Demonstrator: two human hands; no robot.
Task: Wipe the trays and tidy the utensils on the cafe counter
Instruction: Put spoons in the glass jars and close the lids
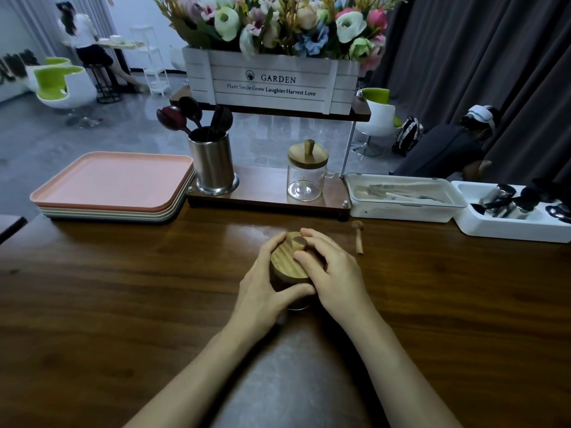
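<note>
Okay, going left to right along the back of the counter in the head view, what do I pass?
Stack of trays → steel utensil holder → glass jar with wooden lid → clear-lidded white box → open white bin of metal utensils.
</note>
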